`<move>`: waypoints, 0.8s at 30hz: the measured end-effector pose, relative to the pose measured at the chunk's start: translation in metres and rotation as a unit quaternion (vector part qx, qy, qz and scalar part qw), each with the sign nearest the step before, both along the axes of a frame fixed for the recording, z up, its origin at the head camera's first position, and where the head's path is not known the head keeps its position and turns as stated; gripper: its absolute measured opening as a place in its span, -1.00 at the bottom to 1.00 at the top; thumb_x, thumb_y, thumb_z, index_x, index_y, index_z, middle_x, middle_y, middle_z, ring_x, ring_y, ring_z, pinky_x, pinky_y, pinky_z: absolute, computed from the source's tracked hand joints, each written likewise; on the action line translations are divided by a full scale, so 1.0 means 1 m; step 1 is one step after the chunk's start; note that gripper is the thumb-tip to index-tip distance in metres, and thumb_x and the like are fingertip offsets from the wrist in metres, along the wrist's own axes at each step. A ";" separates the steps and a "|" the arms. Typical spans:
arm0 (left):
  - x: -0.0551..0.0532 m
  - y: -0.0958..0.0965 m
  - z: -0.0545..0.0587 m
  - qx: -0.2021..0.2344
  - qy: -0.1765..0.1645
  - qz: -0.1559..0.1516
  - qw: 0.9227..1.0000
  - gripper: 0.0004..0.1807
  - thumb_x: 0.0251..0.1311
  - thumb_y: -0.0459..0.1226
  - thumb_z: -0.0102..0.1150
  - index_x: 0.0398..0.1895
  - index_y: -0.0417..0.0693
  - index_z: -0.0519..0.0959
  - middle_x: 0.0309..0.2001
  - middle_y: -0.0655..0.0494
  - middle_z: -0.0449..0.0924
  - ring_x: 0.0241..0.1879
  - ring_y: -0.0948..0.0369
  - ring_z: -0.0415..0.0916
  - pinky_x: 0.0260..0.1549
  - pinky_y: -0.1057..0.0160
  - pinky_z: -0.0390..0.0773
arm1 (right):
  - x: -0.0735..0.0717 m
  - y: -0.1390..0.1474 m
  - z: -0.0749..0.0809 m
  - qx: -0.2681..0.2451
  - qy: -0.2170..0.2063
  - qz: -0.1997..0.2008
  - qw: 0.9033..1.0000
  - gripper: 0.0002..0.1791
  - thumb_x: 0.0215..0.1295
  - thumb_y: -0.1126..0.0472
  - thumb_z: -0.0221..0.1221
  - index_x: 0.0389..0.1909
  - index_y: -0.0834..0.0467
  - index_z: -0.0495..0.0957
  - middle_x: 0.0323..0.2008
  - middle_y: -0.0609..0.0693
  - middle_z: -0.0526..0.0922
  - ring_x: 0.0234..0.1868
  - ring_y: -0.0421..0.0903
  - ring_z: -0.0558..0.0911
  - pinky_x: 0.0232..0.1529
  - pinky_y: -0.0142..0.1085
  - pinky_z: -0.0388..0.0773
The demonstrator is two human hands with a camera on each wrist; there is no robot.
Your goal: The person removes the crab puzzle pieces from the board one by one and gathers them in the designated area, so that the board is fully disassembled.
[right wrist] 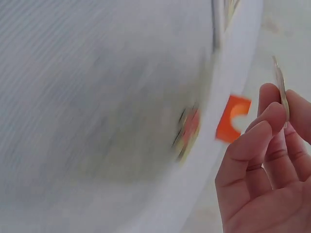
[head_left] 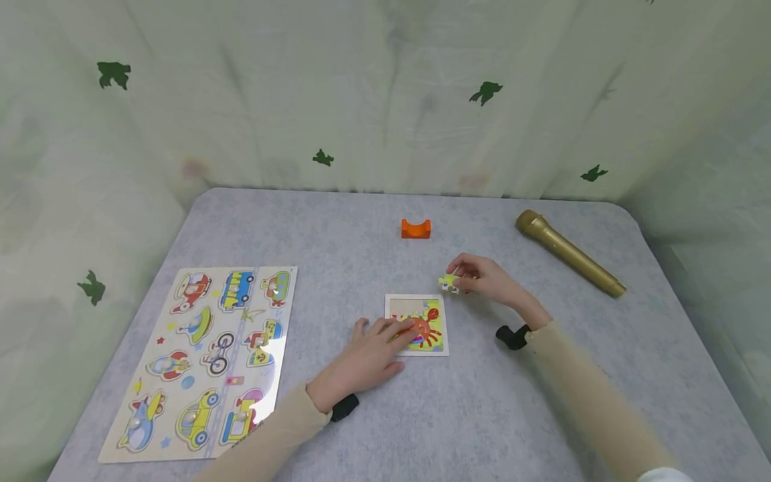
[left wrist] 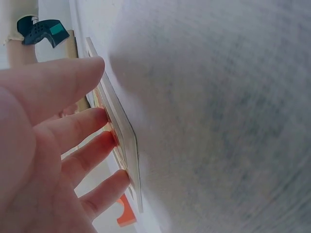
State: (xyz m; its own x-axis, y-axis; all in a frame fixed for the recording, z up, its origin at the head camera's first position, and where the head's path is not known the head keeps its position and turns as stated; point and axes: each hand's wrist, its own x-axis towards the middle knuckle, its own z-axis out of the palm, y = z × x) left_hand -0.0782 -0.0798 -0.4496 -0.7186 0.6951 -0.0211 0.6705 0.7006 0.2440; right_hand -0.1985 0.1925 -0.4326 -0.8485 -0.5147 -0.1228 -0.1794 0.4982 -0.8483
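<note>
A small framed jigsaw puzzle [head_left: 446, 338] with a red crab picture lies on the table. Its upper left part shows bare tan backing. My left hand [head_left: 373, 351] rests on it, and in the left wrist view its outstretched fingertips [left wrist: 109, 140] touch the puzzle's face. To the right of the frame, my right hand [head_left: 490, 280] pinches a yellow-green puzzle piece [head_left: 448, 282] between thumb and fingers. The right wrist view shows that piece edge-on. Below the right hand, a second puzzle piece [right wrist: 188, 128], reddish and yellow and blurred, lies on the table.
At the left lies a large knobbed vehicle puzzle board [head_left: 171, 338]. An orange block [head_left: 415, 231] with a curved notch stands behind the framed puzzle. A gold microphone [head_left: 569, 253] lies at the back right. Pale curtains [head_left: 385, 100] surround the table.
</note>
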 end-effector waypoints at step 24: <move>0.000 0.000 -0.005 0.019 0.006 0.005 1.000 -0.37 0.23 -0.15 0.24 0.37 0.04 0.33 0.37 0.14 0.23 0.21 0.08 0.25 0.04 -0.24 0.18 | -0.006 0.062 -0.012 0.217 0.087 -0.061 0.970 -0.94 0.29 0.36 0.12 -0.25 0.24 0.52 -0.34 0.11 0.54 -0.34 0.02 0.47 -0.34 -0.12 0.41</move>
State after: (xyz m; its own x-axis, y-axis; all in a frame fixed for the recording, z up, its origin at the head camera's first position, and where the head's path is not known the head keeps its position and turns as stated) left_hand -0.0778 -0.0797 -0.4543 -0.7256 0.6880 0.0133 0.6666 0.6979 0.2619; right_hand -0.2045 0.2545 -0.4451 -0.9274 -0.3408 -0.1545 -0.2184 0.8284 -0.5158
